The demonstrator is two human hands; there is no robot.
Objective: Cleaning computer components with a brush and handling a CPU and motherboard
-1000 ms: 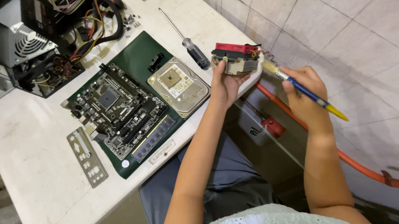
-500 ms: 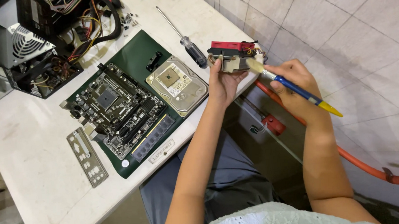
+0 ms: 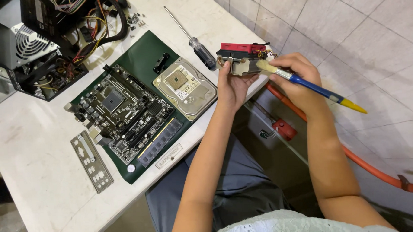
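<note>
My left hand (image 3: 232,84) holds a small cooler fan (image 3: 239,58) with a red top and a metal body, just off the table's edge. My right hand (image 3: 294,77) grips a paintbrush (image 3: 313,86) with a blue handle and a yellow end. Its pale bristles touch the metal side of the fan. A black motherboard (image 3: 118,110) lies on a dark green mat (image 3: 144,53), with a silver hard drive (image 3: 185,87) beside it.
A screwdriver (image 3: 193,39) lies on the white table (image 3: 37,170) near the fan. An open computer case with a power supply and coloured cables (image 3: 50,39) stands at the back left. A metal port plate (image 3: 91,161) lies front left. An orange hose (image 3: 366,164) runs along the tiled floor.
The brush has swung down and left across the fan, its handle now pointing lower right. The fan stays in my left hand, nearly still.
</note>
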